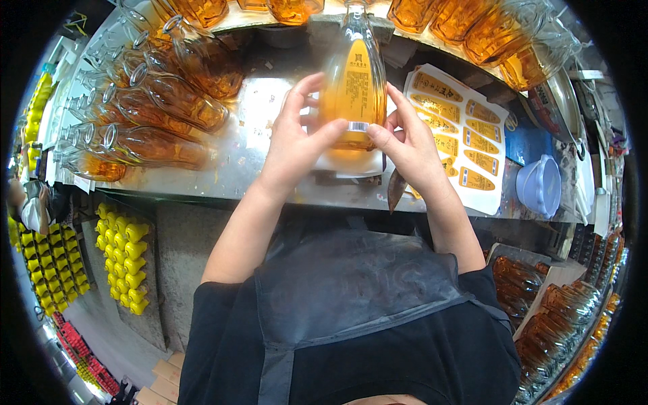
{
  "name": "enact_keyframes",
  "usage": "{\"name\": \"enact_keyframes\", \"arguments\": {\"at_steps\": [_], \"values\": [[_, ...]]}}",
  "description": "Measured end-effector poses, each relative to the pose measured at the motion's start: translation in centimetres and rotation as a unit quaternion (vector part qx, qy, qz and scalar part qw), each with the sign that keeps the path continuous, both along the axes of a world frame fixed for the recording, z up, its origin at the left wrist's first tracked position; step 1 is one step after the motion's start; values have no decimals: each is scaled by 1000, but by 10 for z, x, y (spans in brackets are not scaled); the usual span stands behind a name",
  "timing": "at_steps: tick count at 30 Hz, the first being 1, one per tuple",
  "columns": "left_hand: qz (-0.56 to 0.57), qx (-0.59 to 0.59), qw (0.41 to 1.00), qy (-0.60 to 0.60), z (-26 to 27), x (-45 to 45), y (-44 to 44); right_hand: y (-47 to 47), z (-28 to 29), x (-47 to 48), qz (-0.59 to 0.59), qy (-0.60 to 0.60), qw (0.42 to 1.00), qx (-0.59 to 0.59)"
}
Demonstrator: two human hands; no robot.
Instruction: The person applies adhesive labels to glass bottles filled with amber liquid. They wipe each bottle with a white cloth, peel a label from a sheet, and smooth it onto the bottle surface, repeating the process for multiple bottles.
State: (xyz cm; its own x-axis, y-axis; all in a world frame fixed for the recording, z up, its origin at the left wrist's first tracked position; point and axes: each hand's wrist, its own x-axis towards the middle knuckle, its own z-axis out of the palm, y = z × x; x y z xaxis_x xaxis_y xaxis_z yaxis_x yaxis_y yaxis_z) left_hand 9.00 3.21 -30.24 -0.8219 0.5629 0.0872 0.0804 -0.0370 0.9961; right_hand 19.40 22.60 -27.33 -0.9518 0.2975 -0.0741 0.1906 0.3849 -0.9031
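Observation:
A glass bottle (331, 111) with an amber tint stands between my two hands, over the metal worktable. Its front bears a yellow-gold teardrop label (358, 96) with dark writing and a printed code near the bottom. My left hand (298, 134) is at the bottle's left side, thumb on the label's lower left edge. My right hand (412, 136) is at the right side, its thumb by the label's lower right corner. Beside my right forearm lie sheets of gold labels (481, 147). A brown, pointed blade-like piece (396, 191) sticks out below my right hand.
Several amber glass bottles (167, 96) lie stacked on their sides at the left of the worktable (238, 174). More amber bottles (458, 23) stand along the raised back ledge. A blue plastic bucket (539, 185) is at the right. Yellow moulded pieces (121, 253) hang below left.

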Motion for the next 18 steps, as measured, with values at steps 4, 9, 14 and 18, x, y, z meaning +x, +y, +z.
{"name": "enact_keyframes", "arguments": {"at_steps": [4, 9, 14, 18], "values": [[-7, -51, 993, 102, -1, 3, -4, -5, 0, 1, -7, 0, 1000, 16], [-11, -65, 993, 97, -2, 4, -4, -11, 1, 0, -21, -12, 999, 32], [-24, -34, 992, 123, -6, 7, -7, -6, 4, 2, -1, -29, 998, 63], [-22, -70, 983, 169, -9, 10, -8, -6, 2, 5, 1, -27, 997, 67]]}}
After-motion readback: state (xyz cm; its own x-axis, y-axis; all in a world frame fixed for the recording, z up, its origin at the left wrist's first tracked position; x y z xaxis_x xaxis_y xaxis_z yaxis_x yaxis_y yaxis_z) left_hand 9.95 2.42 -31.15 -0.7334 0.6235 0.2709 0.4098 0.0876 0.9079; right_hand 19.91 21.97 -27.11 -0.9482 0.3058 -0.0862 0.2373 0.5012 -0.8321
